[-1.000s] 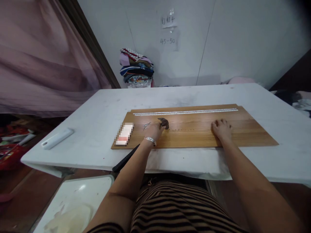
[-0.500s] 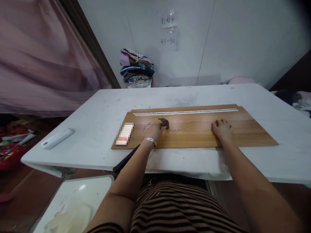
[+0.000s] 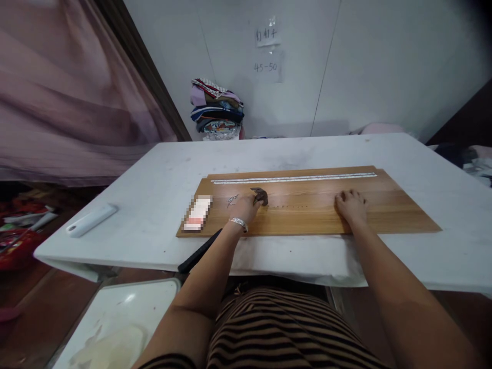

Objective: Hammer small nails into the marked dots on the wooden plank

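Note:
A wooden board lies on the table, and both hands are on it. My left hand, with a silver bracelet at its wrist, is closed around the neck of a claw hammer. The hammer's dark head shows past my fingers, while its black handle runs down-left beneath my forearm and over the table's front edge. Several loose nails lie just left of this hand. From the hammer head a row of small dark marks runs rightward. My right hand rests on the board, fingers spread and bent, holding nothing.
A white strip with markings lies along the board's far side. A blurred-out flat object is at its left end. The white table also bears a white elongated object. Folded cloths are stacked against the wall.
Both hands and the hammer keep their places on the board. Only a very slight shift of the whole view shows.

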The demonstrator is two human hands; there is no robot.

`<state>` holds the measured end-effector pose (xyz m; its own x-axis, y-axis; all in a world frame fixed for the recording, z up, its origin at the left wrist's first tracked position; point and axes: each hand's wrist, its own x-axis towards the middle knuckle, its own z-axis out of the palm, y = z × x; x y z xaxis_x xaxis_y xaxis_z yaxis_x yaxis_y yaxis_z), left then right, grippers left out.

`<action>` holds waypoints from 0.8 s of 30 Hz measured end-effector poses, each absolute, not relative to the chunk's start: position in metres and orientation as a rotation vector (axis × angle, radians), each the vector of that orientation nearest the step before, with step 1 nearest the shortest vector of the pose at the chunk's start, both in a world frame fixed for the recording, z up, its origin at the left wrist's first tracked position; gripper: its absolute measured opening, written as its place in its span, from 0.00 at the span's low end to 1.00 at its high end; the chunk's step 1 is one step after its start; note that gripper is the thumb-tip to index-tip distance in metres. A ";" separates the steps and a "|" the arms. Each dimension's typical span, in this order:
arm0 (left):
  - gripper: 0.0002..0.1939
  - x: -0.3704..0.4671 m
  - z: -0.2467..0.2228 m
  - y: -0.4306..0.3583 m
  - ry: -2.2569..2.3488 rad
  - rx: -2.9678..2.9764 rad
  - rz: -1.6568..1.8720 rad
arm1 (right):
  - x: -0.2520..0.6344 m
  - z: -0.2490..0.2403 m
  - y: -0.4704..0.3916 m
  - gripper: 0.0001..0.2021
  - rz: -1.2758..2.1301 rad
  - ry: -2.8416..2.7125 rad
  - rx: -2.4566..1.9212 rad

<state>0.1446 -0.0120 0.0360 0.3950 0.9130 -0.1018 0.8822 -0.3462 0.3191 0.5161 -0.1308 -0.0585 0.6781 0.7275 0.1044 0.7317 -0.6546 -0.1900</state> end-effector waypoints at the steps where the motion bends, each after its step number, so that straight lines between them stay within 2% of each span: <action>1: 0.16 0.145 0.036 -0.012 1.556 2.345 0.133 | 0.516 -0.059 -0.131 0.29 -0.030 -1.182 -2.674; 7: 0.17 0.144 0.039 -0.012 1.569 2.324 0.094 | 0.517 -0.060 -0.131 0.27 -0.051 -1.165 -2.660; 13: 0.19 0.143 0.042 -0.011 1.573 2.297 0.108 | 0.515 -0.057 -0.132 0.28 -0.039 -1.169 -2.651; 24: 0.16 0.145 0.040 -0.013 1.562 2.306 0.118 | 0.511 -0.054 -0.132 0.27 -0.040 -1.160 -2.663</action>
